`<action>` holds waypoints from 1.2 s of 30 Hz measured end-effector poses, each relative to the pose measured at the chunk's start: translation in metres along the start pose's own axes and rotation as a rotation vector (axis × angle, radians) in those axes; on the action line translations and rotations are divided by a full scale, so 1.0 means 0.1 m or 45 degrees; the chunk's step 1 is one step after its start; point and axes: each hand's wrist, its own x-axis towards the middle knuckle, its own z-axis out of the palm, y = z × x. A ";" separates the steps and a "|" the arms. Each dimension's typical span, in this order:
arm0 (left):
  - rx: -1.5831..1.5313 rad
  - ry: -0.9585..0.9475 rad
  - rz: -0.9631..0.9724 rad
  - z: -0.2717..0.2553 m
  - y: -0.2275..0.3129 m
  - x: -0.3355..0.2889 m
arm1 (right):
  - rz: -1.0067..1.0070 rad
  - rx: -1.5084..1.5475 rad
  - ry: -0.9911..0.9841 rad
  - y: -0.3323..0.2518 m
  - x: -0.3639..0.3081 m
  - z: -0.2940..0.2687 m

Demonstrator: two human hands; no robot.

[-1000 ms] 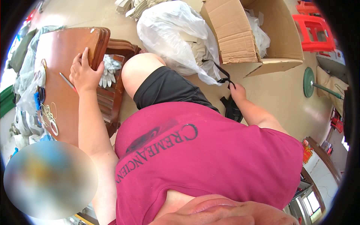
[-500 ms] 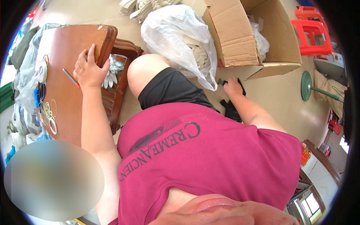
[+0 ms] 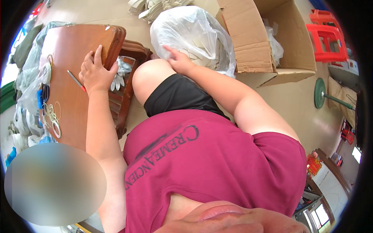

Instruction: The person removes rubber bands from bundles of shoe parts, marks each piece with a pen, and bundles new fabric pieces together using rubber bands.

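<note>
On the corner of the brown wooden table [image 3: 70,112] lies my left hand [image 3: 95,75], palm down, fingers spread, holding nothing. Beside it is a slim grey tool with a red end [image 3: 76,80]. My right hand [image 3: 179,62] is over my bent knee, at the near side of a white translucent plastic bag [image 3: 186,27]. Its index finger points out and the others look loosely bent; I see nothing in it. Whether it touches the bag, I cannot tell. Flat beige pieces [image 3: 200,58] show through the bag. White gloves [image 3: 117,80] sit on the wooden chair [image 3: 132,48] by the table.
Right of the bag stands an open cardboard box [image 3: 244,35] with clear plastic inside. Beyond are red plastic stools [image 3: 330,40] and a green disc on a bar [image 3: 319,93]. Beige bundles [image 3: 155,7] lie at the back. Rubber bands [image 3: 50,114] lie on the table's left side.
My right hand has left the black item on the floor at my right side and come up and left to the bag. My left hand stays on the table.
</note>
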 end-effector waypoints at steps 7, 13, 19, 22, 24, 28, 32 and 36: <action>-0.006 0.028 0.008 0.04 -0.06 -0.02 | 0.155 0.632 0.160 -0.06 -0.06 0.29; -0.020 0.104 0.052 0.08 -0.06 -0.03 | 0.816 2.007 0.264 1.11 -0.61 0.33; -0.030 0.120 0.053 0.10 -0.08 -0.02 | 0.539 0.044 -0.458 1.24 -0.91 0.49; -0.021 0.111 0.068 0.07 -0.04 0.02 | 0.477 0.142 -0.903 1.39 -0.60 0.87; -0.020 0.109 0.057 0.11 -0.08 -0.01 | 0.450 -0.320 -1.113 0.91 -0.39 0.89; -0.033 0.103 0.041 0.11 -0.11 -0.04 | 0.197 -1.034 -1.018 0.25 -0.30 0.57; -0.032 0.139 0.064 0.09 -0.06 0.01 | 0.229 -1.027 -0.622 0.50 -0.04 0.21; -0.036 0.121 0.077 0.08 -0.04 0.01 | 0.207 -0.979 -0.324 0.42 0.56 -0.29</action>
